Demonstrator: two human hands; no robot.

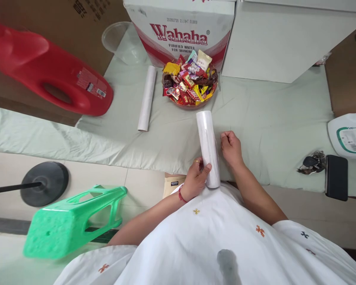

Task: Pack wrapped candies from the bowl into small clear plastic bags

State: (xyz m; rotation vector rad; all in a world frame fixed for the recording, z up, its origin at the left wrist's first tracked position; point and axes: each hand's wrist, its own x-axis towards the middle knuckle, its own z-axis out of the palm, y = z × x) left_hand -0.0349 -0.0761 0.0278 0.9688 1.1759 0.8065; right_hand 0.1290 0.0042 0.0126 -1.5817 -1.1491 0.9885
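Note:
A roll of glossy, whitish plastic film (207,142) stands tilted in front of me, its lower end against my white clothing. My left hand (196,178) grips it near the bottom, thumb across its front and fingers behind, partly hidden. Just to the right of the roll, my right hand (231,148) is closed in a pinch over the cloth. Whether a thin edge of film is between its fingers cannot be made out. Beyond the roll sits a bowl (190,106) heaped with wrapped sweets (191,79). A slim white tube (147,99) lies to its left.
A Wahaha carton (184,23) and white box (261,43) line the back of the green cloth (112,138). A red bottle (68,87) and clear tub (130,47) are left; a phone (336,176), keys (312,163) and white bottle (351,132) right. A green stool (53,225) is lower left.

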